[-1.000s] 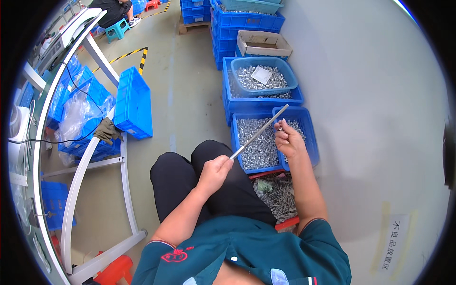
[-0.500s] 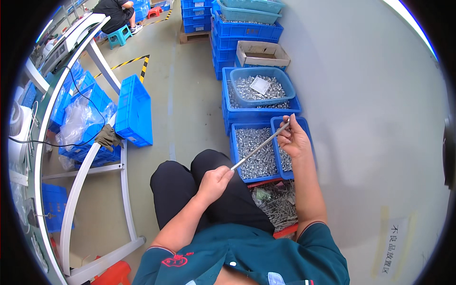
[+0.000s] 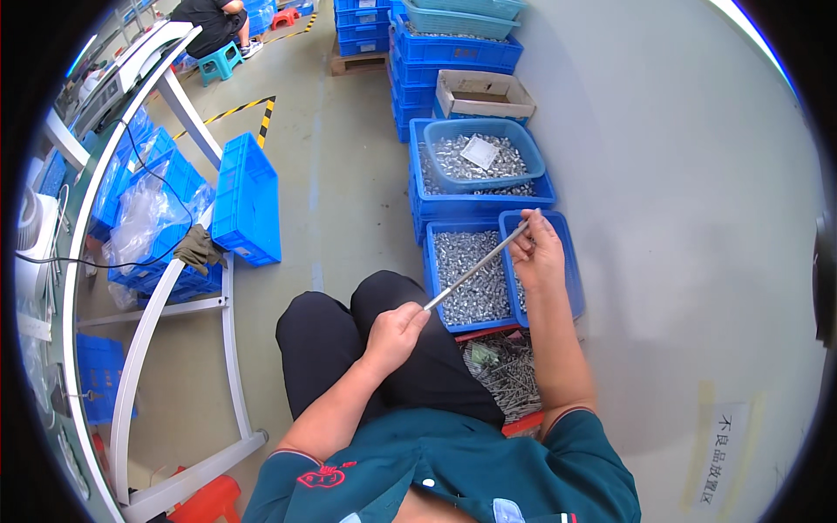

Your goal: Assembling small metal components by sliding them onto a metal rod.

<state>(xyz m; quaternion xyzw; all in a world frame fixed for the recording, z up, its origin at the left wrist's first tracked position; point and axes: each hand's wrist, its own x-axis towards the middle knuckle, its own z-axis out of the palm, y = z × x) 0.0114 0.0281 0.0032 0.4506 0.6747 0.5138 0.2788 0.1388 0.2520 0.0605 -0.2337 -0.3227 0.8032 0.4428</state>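
Note:
A thin grey metal rod (image 3: 475,269) slants up to the right in front of my knees. Its lower end is pinched in the closed fingers of my left hand (image 3: 394,335), which is above my thigh. My right hand (image 3: 537,251) grips the upper end between thumb and fingers. Beneath the rod stands a blue bin (image 3: 432,288) full of small silvery metal parts. A second, narrower blue bin (image 3: 571,279) of such parts is partly hidden by my right hand. Many thin metal rods (image 3: 510,379) lie in a red container beside my right thigh.
Farther off, a light-blue basket (image 3: 534,161) of metal parts sits in a larger blue crate (image 3: 484,207). A white box (image 3: 488,85) and stacked crates stand behind. At left are a bench frame (image 3: 231,349), an upright blue crate (image 3: 248,200) and a cable. A person (image 3: 209,24) sits far left.
Both hands keep hold of the rod in nearly the same pose. My right fingers have shifted slightly at its upper end.

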